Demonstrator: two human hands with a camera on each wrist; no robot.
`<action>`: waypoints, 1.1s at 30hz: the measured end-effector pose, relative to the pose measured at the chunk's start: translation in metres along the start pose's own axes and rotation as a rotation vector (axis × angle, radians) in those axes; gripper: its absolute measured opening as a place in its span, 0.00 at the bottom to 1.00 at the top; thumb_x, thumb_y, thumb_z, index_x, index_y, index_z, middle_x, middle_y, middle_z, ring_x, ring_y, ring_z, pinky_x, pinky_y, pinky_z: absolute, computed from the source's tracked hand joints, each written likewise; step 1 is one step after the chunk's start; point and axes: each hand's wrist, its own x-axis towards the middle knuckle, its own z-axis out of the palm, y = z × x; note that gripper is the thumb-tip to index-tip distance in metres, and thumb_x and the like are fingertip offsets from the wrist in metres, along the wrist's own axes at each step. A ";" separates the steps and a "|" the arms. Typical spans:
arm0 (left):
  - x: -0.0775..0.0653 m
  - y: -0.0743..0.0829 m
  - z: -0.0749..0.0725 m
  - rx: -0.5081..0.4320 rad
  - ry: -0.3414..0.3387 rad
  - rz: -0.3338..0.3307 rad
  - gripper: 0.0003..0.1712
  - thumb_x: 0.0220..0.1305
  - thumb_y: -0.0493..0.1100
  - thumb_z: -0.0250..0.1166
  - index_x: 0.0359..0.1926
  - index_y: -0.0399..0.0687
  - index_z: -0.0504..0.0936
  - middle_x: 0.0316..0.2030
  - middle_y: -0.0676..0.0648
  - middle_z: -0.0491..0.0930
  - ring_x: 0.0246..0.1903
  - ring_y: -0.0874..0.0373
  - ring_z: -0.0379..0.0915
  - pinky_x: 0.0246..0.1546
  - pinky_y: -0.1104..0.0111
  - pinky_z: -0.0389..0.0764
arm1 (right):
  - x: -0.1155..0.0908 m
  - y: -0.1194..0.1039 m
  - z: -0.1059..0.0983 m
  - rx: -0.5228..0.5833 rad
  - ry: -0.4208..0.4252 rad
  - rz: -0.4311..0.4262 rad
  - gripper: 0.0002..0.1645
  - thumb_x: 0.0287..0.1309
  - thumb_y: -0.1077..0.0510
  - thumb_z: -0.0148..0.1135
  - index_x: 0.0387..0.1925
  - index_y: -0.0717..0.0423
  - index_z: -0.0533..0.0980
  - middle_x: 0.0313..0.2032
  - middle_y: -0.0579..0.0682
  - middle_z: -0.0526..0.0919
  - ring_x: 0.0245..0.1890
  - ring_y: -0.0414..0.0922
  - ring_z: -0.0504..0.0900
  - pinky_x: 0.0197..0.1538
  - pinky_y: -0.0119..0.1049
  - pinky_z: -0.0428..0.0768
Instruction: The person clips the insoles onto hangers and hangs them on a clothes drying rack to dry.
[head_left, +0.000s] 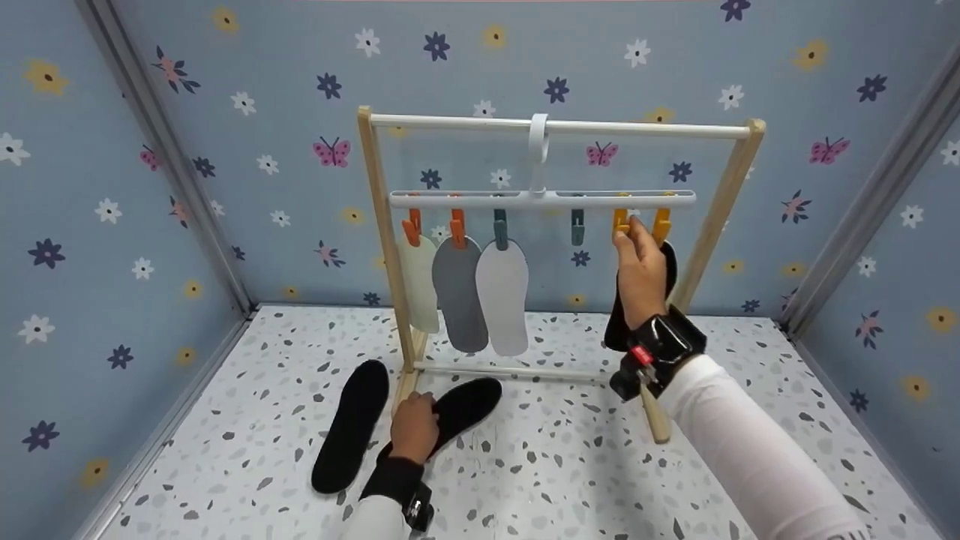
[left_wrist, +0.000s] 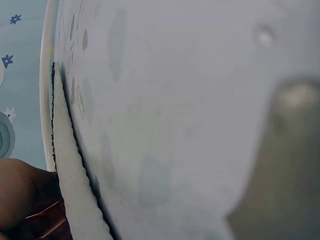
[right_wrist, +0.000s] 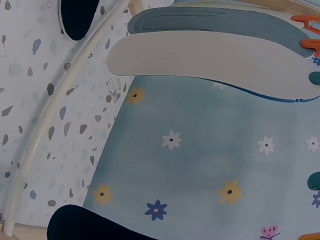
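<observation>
My left hand [head_left: 415, 427] grips a black insole [head_left: 469, 409] lying on the speckled table; in the left wrist view its pale edge [left_wrist: 75, 180] runs beside a finger. Another black insole [head_left: 351, 427] lies to the left of that hand. At the rack, my right hand [head_left: 643, 274] pinches a yellow clothespin [head_left: 621, 219] on the white hanger [head_left: 465, 199]. Partly hidden behind this hand, a black insole [head_left: 615, 330] hangs below the rightmost yellow clothespin [head_left: 661, 223]. Pale green [head_left: 420, 289], grey [head_left: 459, 300] and white [head_left: 502, 300] insoles hang from clothespins on the left.
The hanger hooks over the top bar [head_left: 450, 121] of a wooden-sided rack [head_left: 382, 225]. A dark green clothespin [head_left: 577, 226] on it holds nothing. The rack's low crossbar [head_left: 517, 371] and feet stand on the table [head_left: 247, 450]. Flower-patterned walls [head_left: 262, 67] enclose the back and sides.
</observation>
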 end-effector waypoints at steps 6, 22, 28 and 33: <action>0.001 0.001 -0.001 0.008 0.000 -0.005 0.07 0.53 0.30 0.67 0.36 0.34 0.81 0.30 0.40 0.75 0.32 0.43 0.74 0.34 0.57 0.77 | 0.006 -0.003 0.000 -0.018 0.035 0.017 0.28 0.70 0.54 0.45 0.67 0.60 0.60 0.66 0.55 0.65 0.64 0.45 0.65 0.67 0.34 0.60; 0.000 0.001 0.001 0.032 0.023 0.021 0.07 0.51 0.28 0.67 0.34 0.33 0.80 0.29 0.39 0.75 0.30 0.43 0.74 0.32 0.58 0.78 | 0.010 -0.001 -0.004 -0.013 0.013 -0.033 0.27 0.70 0.55 0.47 0.65 0.64 0.62 0.63 0.58 0.68 0.62 0.47 0.67 0.65 0.35 0.63; 0.000 0.000 0.001 0.036 0.009 0.020 0.06 0.52 0.29 0.67 0.33 0.34 0.80 0.29 0.40 0.74 0.30 0.43 0.74 0.32 0.57 0.77 | 0.010 -0.002 -0.006 -0.022 0.021 -0.039 0.26 0.69 0.54 0.50 0.62 0.65 0.66 0.58 0.59 0.73 0.57 0.47 0.71 0.62 0.37 0.67; 0.001 0.000 0.001 0.040 -0.002 0.012 0.07 0.53 0.30 0.67 0.34 0.34 0.80 0.30 0.39 0.75 0.31 0.43 0.74 0.33 0.56 0.77 | 0.010 0.000 -0.005 -0.020 0.034 -0.045 0.24 0.67 0.56 0.52 0.59 0.66 0.69 0.54 0.59 0.76 0.54 0.46 0.72 0.58 0.35 0.69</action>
